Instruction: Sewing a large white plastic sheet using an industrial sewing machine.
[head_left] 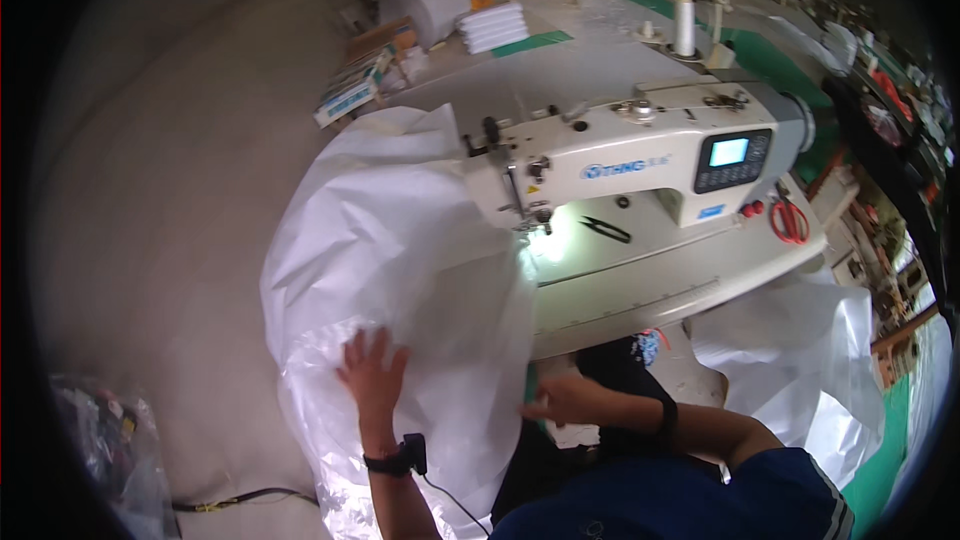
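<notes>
A large white plastic-like sheet (400, 270) spreads from the sewing machine (610, 155) down across my lap, with its upper right edge beside the lit needle area. My left hand (374, 380) lies on the sheet with its fingers spread, gripping nothing. At the sheet's right edge is my right hand (570, 400), its fingers drawn together and the fingertips at that edge. They appear to pinch it, though the fingertips are small and partly blurred. Black thread snips (606, 230) lie on the machine bed to the right of the needle.
Red-handled scissors (790, 221) lie at the bed's right end. A white thread cone (684, 26) stands behind the machine. Folded white stacks (493, 28) and a large white roll (425, 6) are at the back. More white sheeting (795, 350) hangs at the right. A black cable (250, 495) crosses the floor.
</notes>
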The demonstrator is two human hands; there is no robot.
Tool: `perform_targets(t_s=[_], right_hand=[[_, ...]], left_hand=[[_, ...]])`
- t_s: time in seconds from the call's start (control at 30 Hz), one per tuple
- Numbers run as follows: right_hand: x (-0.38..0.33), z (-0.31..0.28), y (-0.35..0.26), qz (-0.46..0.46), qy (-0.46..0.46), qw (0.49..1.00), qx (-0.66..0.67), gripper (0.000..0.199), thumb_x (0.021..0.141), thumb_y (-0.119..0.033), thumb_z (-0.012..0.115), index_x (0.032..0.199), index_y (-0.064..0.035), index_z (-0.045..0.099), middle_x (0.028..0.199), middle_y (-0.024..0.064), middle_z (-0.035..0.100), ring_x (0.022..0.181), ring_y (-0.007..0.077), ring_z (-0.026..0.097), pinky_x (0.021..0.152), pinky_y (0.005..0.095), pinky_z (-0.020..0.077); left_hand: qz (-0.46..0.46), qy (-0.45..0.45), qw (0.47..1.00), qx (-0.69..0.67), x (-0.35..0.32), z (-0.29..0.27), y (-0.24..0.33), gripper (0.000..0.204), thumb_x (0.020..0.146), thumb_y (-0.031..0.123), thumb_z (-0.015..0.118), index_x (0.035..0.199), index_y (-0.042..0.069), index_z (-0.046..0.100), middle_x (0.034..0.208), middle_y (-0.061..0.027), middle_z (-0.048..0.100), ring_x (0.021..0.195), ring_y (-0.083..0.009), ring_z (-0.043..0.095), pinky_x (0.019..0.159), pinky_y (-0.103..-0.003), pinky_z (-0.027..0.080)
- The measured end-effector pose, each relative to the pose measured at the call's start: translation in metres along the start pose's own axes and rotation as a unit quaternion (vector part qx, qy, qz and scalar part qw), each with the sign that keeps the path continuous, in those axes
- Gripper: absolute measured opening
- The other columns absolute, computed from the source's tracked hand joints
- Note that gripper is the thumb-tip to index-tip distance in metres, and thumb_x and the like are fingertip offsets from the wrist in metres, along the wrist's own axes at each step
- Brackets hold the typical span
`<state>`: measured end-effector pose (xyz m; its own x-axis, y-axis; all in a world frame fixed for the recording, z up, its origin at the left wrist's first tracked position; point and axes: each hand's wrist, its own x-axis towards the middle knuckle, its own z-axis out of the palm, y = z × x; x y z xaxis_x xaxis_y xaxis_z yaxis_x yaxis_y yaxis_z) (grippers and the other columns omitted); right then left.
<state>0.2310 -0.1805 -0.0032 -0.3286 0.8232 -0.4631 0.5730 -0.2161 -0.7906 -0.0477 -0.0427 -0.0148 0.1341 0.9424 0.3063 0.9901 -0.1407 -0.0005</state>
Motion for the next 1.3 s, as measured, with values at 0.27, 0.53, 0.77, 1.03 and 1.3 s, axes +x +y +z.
perform_targets(t_s=[0.27,0.53,0.77,1.03,1.3], right_hand=[[0.079,0.062,-0.002,-0.129,-0.146,0.795,0.574,0.054,0.080,-0.006,0.062,0.130,0.0008,0.043,0.121,0.0114,0.055,0.112,0.0203,0.052,0.096,0.0342,0.0408],[0.064,0.119,0.117,0.061,-0.321,0.896,0.300,0.045,0.086,-0.039,0.058,0.119,-0.0071,0.058,0.119,0.0106,0.059,0.110,0.0240,0.055,0.094,0.0307,0.0407],[0.017,0.052,0.079,-0.041,-0.160,0.973,0.162,0.063,0.079,-0.050,0.065,0.122,-0.0047,0.055,0.114,0.0134,0.060,0.106,0.0247,0.056,0.091,0.0339,0.0433],[0.006,0.069,0.075,-0.029,0.134,0.875,0.464,0.035,0.093,-0.031,0.047,0.105,-0.0004,0.059,0.086,0.0059,0.063,0.076,0.0154,0.061,0.073,0.0270,0.0494],[-0.016,0.064,0.089,0.073,0.060,0.966,0.240,0.035,0.092,-0.028,0.043,0.087,0.0007,0.063,0.079,0.0112,0.065,0.067,0.0221,0.066,0.059,0.0341,0.0525]], left_hand=[[0.040,-0.139,0.984,-0.106,0.098,0.029,-0.013,0.044,0.084,0.044,0.055,0.124,0.026,0.054,0.143,-0.0048,0.035,0.132,-0.0385,0.027,0.095,-0.073,0.019],[0.069,-0.236,0.969,-0.034,0.185,0.054,-0.035,0.058,0.088,0.054,0.043,0.140,0.031,0.031,0.151,-0.0077,0.016,0.138,-0.0362,0.014,0.099,-0.071,0.014],[0.054,-0.188,0.980,0.031,0.145,0.002,-0.012,0.051,0.090,0.043,0.046,0.134,0.016,0.042,0.143,-0.0136,0.033,0.131,-0.0337,0.032,0.103,-0.055,0.028],[0.173,-0.158,0.964,-0.123,0.016,0.035,0.028,0.053,0.093,0.036,0.046,0.135,0.006,0.038,0.137,-0.0203,0.040,0.126,-0.0362,0.038,0.104,-0.043,0.032],[0.221,0.023,0.969,-0.104,0.048,0.031,0.001,0.027,0.084,0.024,0.059,0.102,0.004,0.061,0.116,-0.0172,0.056,0.110,-0.0351,0.051,0.095,-0.044,0.040]])
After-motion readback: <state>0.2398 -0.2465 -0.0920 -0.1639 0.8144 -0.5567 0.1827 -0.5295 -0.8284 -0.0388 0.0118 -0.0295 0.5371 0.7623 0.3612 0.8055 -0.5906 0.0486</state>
